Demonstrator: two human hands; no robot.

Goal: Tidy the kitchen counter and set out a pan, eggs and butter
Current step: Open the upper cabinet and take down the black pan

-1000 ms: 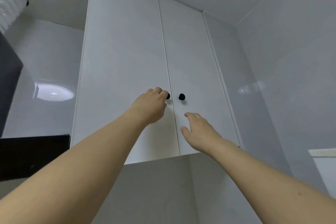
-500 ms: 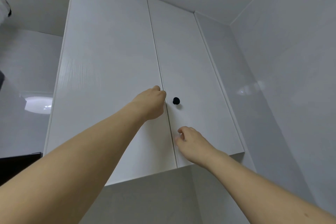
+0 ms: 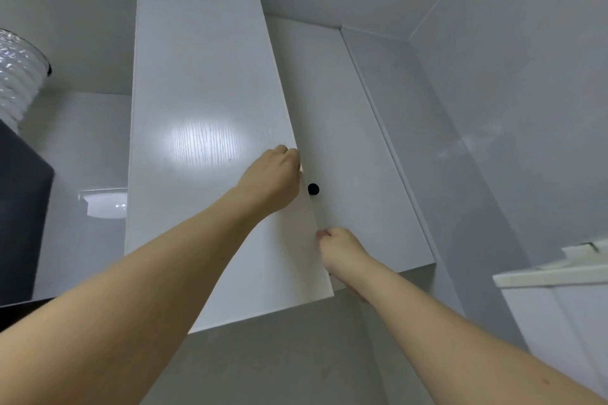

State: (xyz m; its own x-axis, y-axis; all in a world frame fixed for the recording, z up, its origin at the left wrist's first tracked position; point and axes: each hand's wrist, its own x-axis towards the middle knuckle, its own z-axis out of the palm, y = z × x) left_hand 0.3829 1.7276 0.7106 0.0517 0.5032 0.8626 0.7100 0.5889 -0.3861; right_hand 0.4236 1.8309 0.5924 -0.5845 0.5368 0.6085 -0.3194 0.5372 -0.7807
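Note:
A white wall cabinet hangs overhead. Its left door (image 3: 204,141) stands swung outward toward me. My left hand (image 3: 273,181) grips that door at its free edge, where its knob is hidden under my fingers. The right door (image 3: 355,158) is flush and carries a black knob (image 3: 313,189). My right hand (image 3: 342,248) is lower down, its fingers curled round the left door's free edge. The cabinet's inside is hidden. No pan, eggs or butter are in view.
A silver ribbed duct (image 3: 19,82) and a dark extractor hood (image 3: 23,223) are at the left. Glossy grey wall tiles (image 3: 493,108) run along the right. A white ledge (image 3: 559,276) juts in at the lower right.
The left door has swung outward from shut. My right hand dropped from near the right knob to the left door's free edge. The view tilted.

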